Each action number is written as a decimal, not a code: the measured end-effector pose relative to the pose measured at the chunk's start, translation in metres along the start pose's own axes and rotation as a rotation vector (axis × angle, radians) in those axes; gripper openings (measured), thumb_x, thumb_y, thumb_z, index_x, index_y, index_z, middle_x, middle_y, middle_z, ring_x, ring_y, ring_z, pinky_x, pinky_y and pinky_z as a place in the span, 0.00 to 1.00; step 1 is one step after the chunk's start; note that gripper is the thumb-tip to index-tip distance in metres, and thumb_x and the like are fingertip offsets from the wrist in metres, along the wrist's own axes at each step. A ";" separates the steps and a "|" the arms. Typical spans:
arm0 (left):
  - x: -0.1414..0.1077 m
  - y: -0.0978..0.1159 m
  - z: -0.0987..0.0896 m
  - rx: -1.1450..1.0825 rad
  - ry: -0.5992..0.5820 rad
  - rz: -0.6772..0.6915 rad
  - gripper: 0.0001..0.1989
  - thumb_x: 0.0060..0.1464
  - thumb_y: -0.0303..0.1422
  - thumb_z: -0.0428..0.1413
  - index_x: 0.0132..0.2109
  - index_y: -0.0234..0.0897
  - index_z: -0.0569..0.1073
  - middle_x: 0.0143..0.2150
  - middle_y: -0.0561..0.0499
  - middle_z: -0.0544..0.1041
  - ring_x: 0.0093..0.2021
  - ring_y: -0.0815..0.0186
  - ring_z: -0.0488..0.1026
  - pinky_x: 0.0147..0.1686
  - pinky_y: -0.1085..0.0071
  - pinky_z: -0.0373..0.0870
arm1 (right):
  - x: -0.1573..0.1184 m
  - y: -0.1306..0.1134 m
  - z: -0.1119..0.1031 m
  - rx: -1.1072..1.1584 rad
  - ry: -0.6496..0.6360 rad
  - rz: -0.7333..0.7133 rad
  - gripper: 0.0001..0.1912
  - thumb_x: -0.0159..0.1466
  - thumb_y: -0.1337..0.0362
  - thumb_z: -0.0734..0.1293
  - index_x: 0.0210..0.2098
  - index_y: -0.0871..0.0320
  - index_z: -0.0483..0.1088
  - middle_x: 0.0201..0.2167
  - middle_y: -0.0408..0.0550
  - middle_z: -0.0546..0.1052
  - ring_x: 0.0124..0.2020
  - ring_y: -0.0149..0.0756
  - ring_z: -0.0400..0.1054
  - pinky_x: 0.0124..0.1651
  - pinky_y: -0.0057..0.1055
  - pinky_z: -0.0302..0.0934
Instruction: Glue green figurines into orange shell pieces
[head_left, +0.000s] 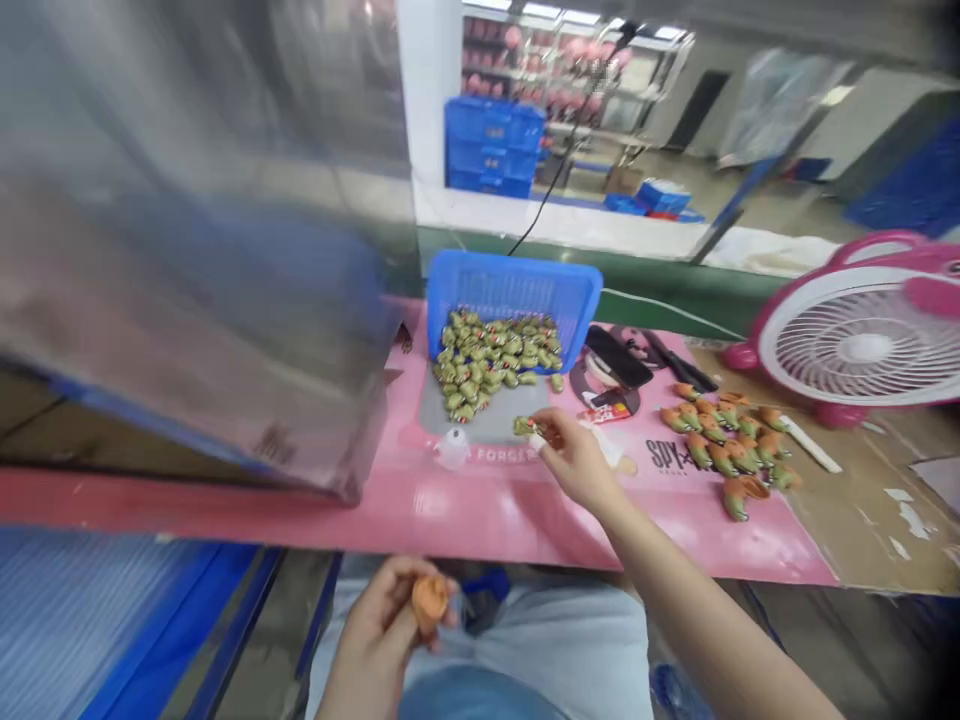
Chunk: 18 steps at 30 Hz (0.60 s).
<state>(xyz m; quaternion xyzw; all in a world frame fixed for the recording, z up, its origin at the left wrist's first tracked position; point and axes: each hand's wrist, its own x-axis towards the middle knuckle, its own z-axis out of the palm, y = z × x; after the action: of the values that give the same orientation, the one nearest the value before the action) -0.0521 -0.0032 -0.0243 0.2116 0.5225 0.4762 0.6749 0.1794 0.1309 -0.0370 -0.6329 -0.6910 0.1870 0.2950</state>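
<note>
My right hand (576, 460) hangs over a pink printed mat (750, 540), pinching a small olive-green moulded piece (525, 427) between its fingertips. That piece matches a heap of similar pieces (487, 365) spilling from a tilted blue plastic basket (510, 282) onto a grey patch of the mat. Below the table edge, near my lap, my left hand (379, 620) grips an orange moulded piece (430, 603). Several orange-and-green moulded pieces (724, 440) lie grouped on the mat to the right of my right hand.
A pink desk fan (862, 345) stands at the right, beyond the mat. A large clear plastic sheet (187, 280) hangs at the left, close to me. Black objects and a printed card (606, 385) lie beside the basket. Cardboard (870, 520) covers the table's right end.
</note>
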 end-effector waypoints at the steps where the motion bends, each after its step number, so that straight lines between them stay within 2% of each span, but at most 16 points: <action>1: -0.001 0.001 0.003 0.022 -0.031 -0.006 0.08 0.42 0.30 0.60 0.32 0.35 0.69 0.29 0.50 0.76 0.24 0.69 0.71 0.21 0.77 0.63 | -0.020 -0.011 -0.003 0.047 -0.028 -0.035 0.08 0.62 0.66 0.59 0.41 0.59 0.63 0.32 0.45 0.70 0.29 0.30 0.64 0.33 0.29 0.61; 3: -0.001 0.001 0.007 0.054 -0.112 -0.036 0.05 0.45 0.27 0.56 0.33 0.35 0.67 0.30 0.50 0.76 0.24 0.69 0.71 0.21 0.77 0.63 | -0.060 -0.034 -0.010 0.130 -0.082 -0.104 0.09 0.63 0.65 0.58 0.43 0.56 0.64 0.35 0.47 0.70 0.32 0.30 0.64 0.35 0.29 0.62; 5: -0.001 0.001 0.012 0.076 -0.172 -0.060 0.04 0.47 0.27 0.54 0.33 0.35 0.66 0.29 0.50 0.75 0.24 0.70 0.70 0.20 0.77 0.63 | -0.095 -0.056 -0.020 0.206 -0.126 -0.183 0.11 0.62 0.66 0.59 0.45 0.55 0.64 0.33 0.45 0.70 0.29 0.28 0.64 0.31 0.26 0.61; 8: -0.003 0.000 0.017 0.120 -0.227 -0.069 0.05 0.48 0.29 0.54 0.33 0.34 0.65 0.28 0.51 0.73 0.23 0.71 0.69 0.19 0.78 0.62 | -0.125 -0.076 -0.031 0.270 -0.106 -0.373 0.16 0.59 0.72 0.64 0.47 0.59 0.63 0.28 0.45 0.70 0.27 0.27 0.64 0.29 0.24 0.61; 11: -0.005 0.002 0.020 0.206 -0.290 -0.060 0.04 0.50 0.29 0.53 0.34 0.33 0.65 0.26 0.53 0.71 0.23 0.72 0.69 0.19 0.78 0.62 | -0.134 -0.080 -0.037 0.186 -0.096 -0.494 0.18 0.57 0.73 0.66 0.47 0.63 0.64 0.30 0.49 0.71 0.31 0.29 0.66 0.30 0.24 0.63; 18: -0.008 0.005 0.023 0.335 -0.362 -0.086 0.03 0.49 0.25 0.50 0.34 0.34 0.64 0.23 0.56 0.69 0.22 0.72 0.68 0.18 0.79 0.62 | -0.134 -0.079 -0.044 0.029 -0.191 -0.582 0.17 0.58 0.71 0.66 0.47 0.64 0.64 0.32 0.51 0.72 0.31 0.32 0.66 0.30 0.27 0.64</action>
<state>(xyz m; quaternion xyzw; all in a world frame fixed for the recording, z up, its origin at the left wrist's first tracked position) -0.0331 -0.0025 -0.0079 0.3798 0.4734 0.3082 0.7325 0.1508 -0.0167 0.0231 -0.3838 -0.8649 0.1633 0.2790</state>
